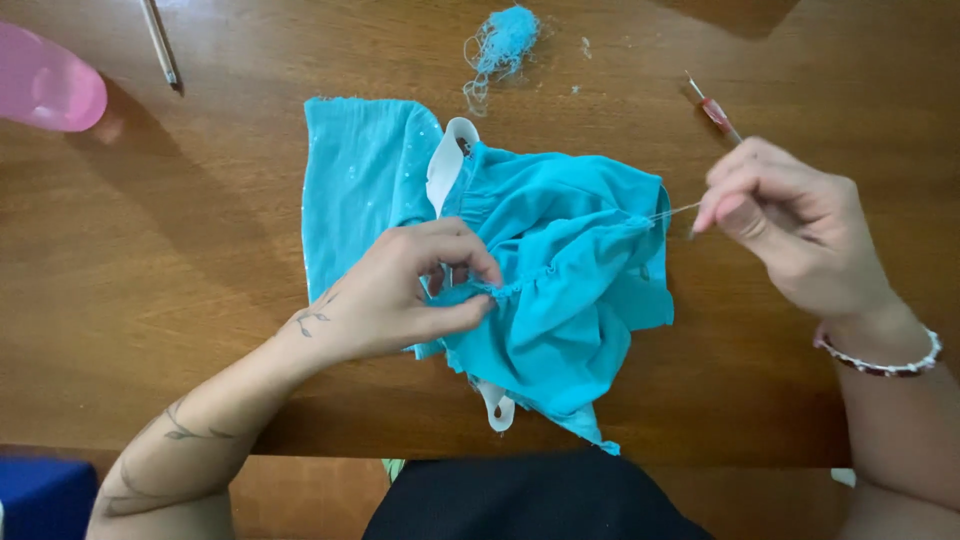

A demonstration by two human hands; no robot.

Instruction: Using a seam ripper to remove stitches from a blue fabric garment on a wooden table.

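One crumpled turquoise garment (560, 250)

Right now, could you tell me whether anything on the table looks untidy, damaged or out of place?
Only a loose tangle of pale blue thread lies on the wooden table above the turquoise garment, with small scraps beside it. The garment is bunched where the left hand pinches it; the right hand pulls a thread taut.

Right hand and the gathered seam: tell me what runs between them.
In the head view, a thin pale thread stretches taut from the right hand to the turquoise garment, whose gathered seam the left hand pinches.
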